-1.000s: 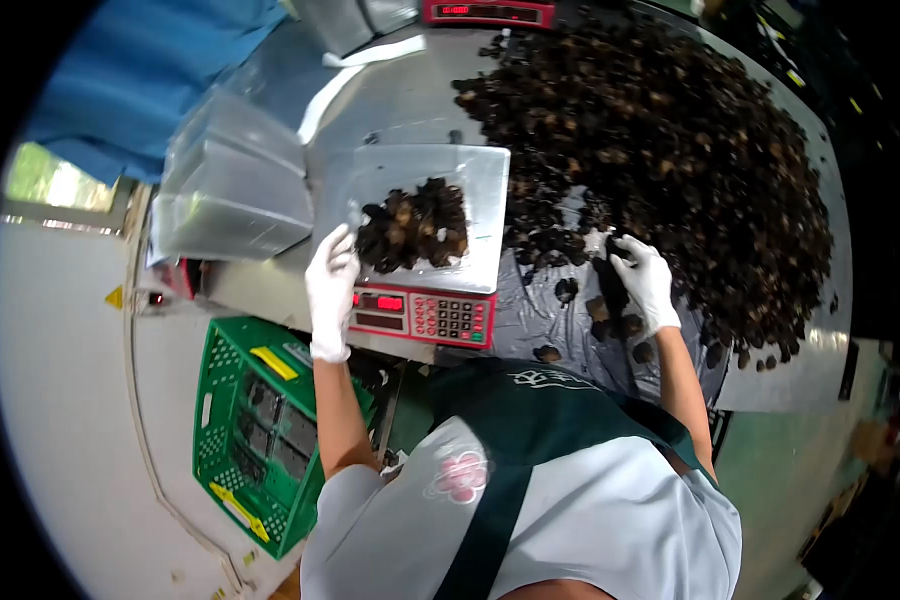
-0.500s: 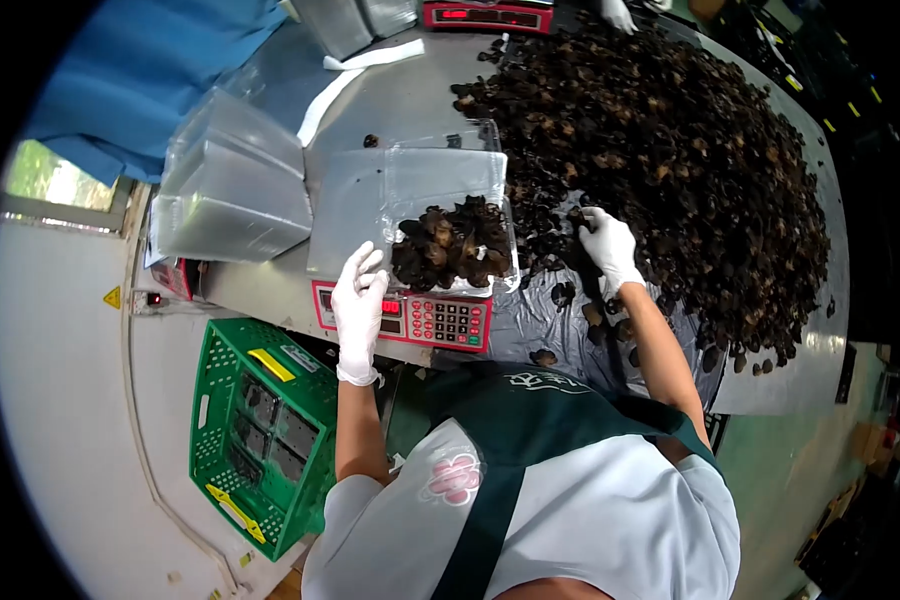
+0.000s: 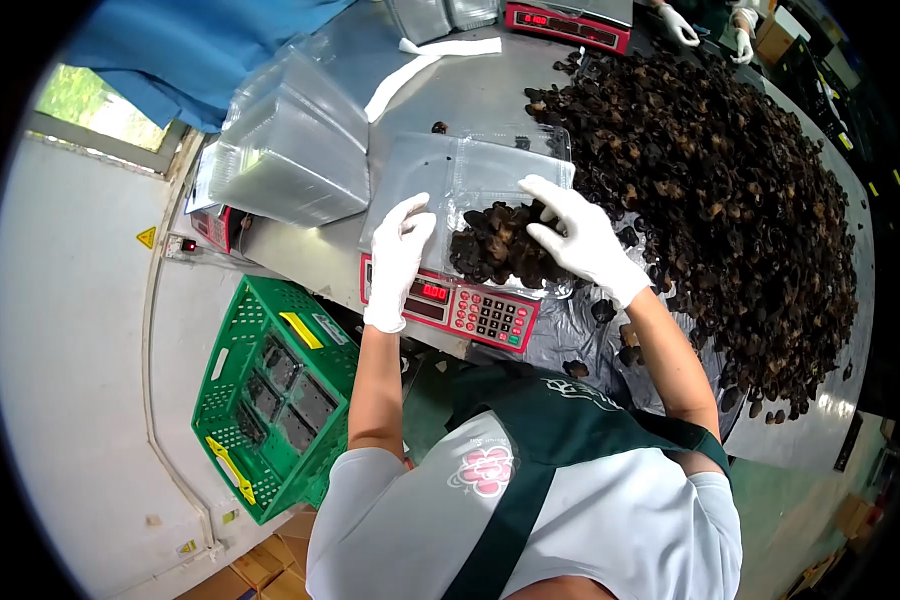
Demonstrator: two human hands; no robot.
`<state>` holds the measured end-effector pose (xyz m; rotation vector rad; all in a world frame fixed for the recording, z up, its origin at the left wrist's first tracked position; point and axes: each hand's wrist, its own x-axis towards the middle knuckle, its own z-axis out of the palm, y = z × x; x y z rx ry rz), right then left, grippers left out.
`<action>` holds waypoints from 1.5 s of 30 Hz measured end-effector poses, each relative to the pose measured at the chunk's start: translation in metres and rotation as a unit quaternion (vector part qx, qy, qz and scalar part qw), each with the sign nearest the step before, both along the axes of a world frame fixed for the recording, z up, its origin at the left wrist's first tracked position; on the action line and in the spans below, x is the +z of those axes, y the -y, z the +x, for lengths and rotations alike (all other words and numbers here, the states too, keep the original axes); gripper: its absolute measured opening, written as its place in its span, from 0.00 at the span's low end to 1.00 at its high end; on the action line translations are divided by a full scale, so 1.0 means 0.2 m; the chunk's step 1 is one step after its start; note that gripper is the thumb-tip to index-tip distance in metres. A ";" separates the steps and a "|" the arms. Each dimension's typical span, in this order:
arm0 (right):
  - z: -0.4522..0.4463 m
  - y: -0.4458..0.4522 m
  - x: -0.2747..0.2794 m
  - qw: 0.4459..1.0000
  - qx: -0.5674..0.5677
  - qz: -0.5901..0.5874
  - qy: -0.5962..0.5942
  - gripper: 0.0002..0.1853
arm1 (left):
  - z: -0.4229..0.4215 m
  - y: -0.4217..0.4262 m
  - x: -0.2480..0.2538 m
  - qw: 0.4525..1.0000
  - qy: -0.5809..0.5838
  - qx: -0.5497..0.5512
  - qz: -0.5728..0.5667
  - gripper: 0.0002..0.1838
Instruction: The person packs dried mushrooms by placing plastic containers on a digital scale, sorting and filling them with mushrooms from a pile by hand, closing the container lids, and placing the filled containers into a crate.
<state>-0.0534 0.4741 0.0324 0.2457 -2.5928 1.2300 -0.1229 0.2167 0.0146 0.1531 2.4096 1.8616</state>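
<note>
Dark, curled pieces like dried mushrooms (image 3: 500, 243) lie in a clear plastic tray (image 3: 560, 172) on the scale's metal plate (image 3: 402, 165). My right hand (image 3: 582, 240), in a white glove, touches the right side of these pieces, its fingers apart. At the plate's left edge is my left hand (image 3: 400, 262), also gloved, with its fingers curved apart and nothing in them. The red scale (image 3: 490, 318) shows lit digits beneath the plate. A large heap of the same dark pieces (image 3: 710, 210) spreads over the table to the right.
Stacked clear trays (image 3: 295, 150) stand at the left. A green crate (image 3: 270, 400) holding dark packs is below the table edge. Another red scale (image 3: 570, 25) is at the back, near a co-worker's gloved hands (image 3: 680, 27). White strips (image 3: 400, 85) lie on the metal table.
My right hand has moved left from the heap to the pieces in the tray. The tray has shifted toward the plate's front right. A co-worker's hands have come into view; the camera view has turned.
</note>
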 end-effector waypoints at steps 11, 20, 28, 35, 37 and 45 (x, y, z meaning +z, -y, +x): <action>0.21 -0.31 -0.10 0.978 -0.170 -0.108 0.061 0.15 | -0.42 -0.08 0.09 0.994 0.063 -0.091 0.009 0.21; 0.26 -0.28 -0.10 0.962 -0.183 -0.176 0.099 0.14 | -0.51 -0.18 0.08 0.973 0.128 -0.139 0.134 0.25; 0.30 -0.19 -0.05 0.931 -0.164 -0.292 0.146 0.16 | -0.02 0.07 0.21 0.985 -0.010 -0.172 -0.027 0.15; 0.35 -0.09 -0.17 0.886 -0.069 -0.327 0.321 0.18 | 0.25 0.15 -0.05 0.973 0.204 -0.105 0.039 0.20; 0.36 -0.06 -0.17 0.847 -0.063 -0.394 0.351 0.12 | 0.27 0.11 -0.02 0.959 0.257 -0.085 0.080 0.16; 0.40 -0.05 -0.25 0.844 -0.019 -0.446 0.298 0.06 | 0.30 0.08 -0.03 0.956 0.248 -0.076 0.135 0.11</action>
